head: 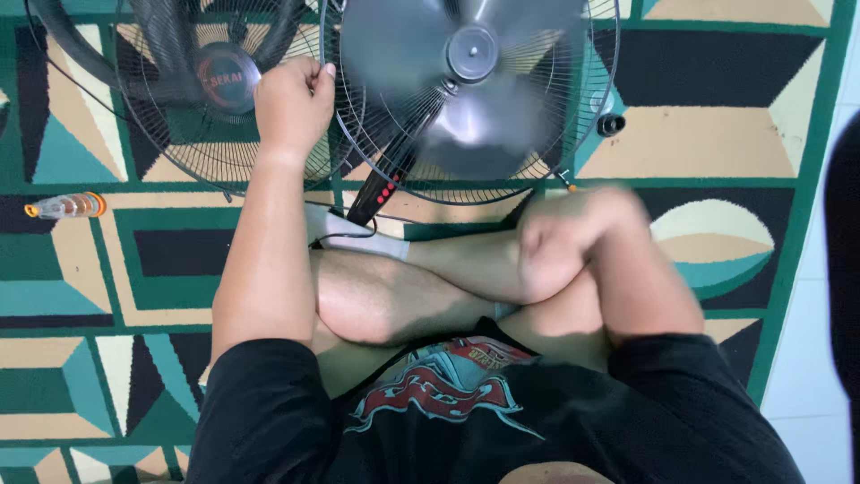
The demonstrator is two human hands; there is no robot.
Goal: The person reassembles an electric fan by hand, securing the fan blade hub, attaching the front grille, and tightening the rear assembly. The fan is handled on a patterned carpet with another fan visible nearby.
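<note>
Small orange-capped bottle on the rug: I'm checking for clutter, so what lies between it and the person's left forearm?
In the head view, only bare patterned rug lies between the bottle and the left forearm; the left hand grips the detached fan grille farther up.

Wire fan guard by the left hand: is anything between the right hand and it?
Yes. The right hand, blurred, rests over the crossed legs; the grey fan blades in their rear grille lie between it and the detached wire guard, which the left hand touches.
</note>
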